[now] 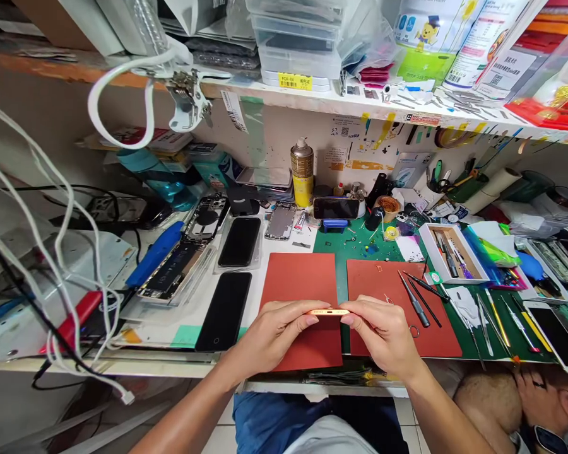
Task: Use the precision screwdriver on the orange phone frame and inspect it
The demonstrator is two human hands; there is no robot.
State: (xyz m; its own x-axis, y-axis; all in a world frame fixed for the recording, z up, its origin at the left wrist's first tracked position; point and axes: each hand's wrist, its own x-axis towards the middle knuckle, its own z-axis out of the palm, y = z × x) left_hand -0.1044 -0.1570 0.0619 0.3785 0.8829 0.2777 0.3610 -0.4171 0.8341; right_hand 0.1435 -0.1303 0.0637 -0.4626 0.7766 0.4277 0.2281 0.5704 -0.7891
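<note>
Between both hands a smartphone [330,312] is held edge-on, its bottom edge with the charging port and speaker holes toward me. My left hand [280,331] pinches its left end between thumb and fingers. On the other end, my right hand [381,331] grips it the same way. The phone's screen and back are hidden at this angle. Below it lie two red-brown mats, a left mat [299,277] and a right mat [438,340]. A screwdriver [417,306] and tweezers [428,290] rest on the right mat, close to my right hand.
Dark phones [223,312] and an opened phone [170,271] lie to the left, near hanging white cables [66,252]. A spray can [302,170] stands at the back. A tool box [478,274] and a white phone [561,331] are right. Another person's hand [542,403] rests lower right.
</note>
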